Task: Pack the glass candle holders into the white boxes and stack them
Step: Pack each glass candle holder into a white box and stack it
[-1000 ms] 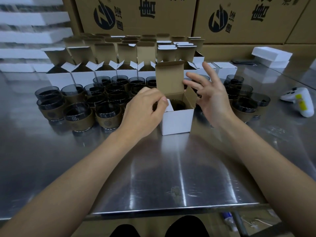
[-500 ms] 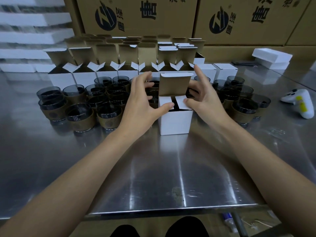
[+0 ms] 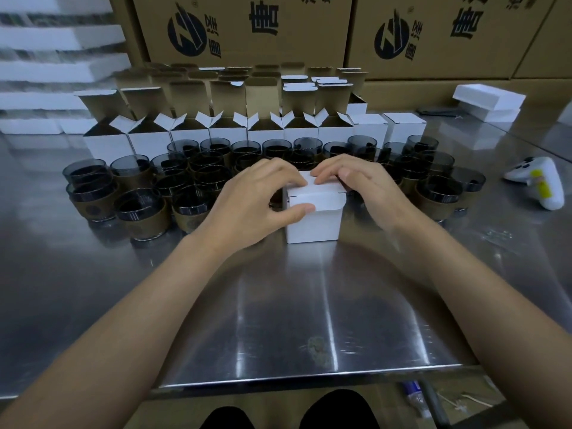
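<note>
A small white box [image 3: 313,222] stands on the steel table [image 3: 278,305] in the middle, its top flap folded down with the tuck tab over the front. My left hand [image 3: 253,202] grips the box's left side, thumb on the front edge, fingers curled over the lid. My right hand [image 3: 362,187] presses down on the lid's far right edge with bent fingers. Whatever is in the box is hidden. Several dark glass candle holders [image 3: 142,212] with brown sleeves crowd behind and beside my hands. A row of open white boxes [image 3: 192,131] stands behind them.
Two shut white boxes [image 3: 405,126] stand at the row's right end. A white handheld device [image 3: 541,184] lies at the right. White foam pieces [image 3: 489,100] sit at the back right. Large brown cartons [image 3: 247,26] wall the back. The table's front edge runs near my knees.
The box's lid stood upright, then both side flaps were folded in. Now the lid is folded down over them and both hands lie on top of the box.
</note>
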Action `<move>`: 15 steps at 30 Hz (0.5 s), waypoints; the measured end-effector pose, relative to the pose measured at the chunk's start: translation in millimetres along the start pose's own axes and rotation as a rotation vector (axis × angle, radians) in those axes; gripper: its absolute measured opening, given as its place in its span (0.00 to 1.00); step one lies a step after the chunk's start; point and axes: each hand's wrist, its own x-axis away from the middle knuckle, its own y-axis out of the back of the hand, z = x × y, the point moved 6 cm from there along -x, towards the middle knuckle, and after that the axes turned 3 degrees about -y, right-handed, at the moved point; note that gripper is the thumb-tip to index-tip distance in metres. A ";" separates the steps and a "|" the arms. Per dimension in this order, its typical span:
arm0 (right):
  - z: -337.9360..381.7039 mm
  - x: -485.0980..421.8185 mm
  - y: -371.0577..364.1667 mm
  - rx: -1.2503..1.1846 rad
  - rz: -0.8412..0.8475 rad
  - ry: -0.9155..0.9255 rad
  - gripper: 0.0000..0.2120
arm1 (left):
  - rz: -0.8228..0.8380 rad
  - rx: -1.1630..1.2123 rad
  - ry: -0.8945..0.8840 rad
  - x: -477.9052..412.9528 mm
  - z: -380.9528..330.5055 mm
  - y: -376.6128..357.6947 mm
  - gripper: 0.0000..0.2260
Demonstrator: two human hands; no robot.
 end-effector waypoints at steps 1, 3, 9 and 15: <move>2.2 1.2 -0.5 0.059 0.028 0.027 0.13 | -0.009 0.009 0.006 0.1 0.1 -0.1 0.17; 4.8 3.6 -2.4 0.169 0.061 0.064 0.11 | -0.015 0.049 0.023 -0.2 0.8 -0.6 0.17; 12.2 5.0 -3.3 0.221 -0.044 0.135 0.10 | -0.053 0.106 0.056 -1.5 6.3 1.8 0.16; 10.1 6.3 -1.8 0.269 -0.036 0.190 0.10 | -0.012 0.147 0.036 -1.5 9.7 2.8 0.16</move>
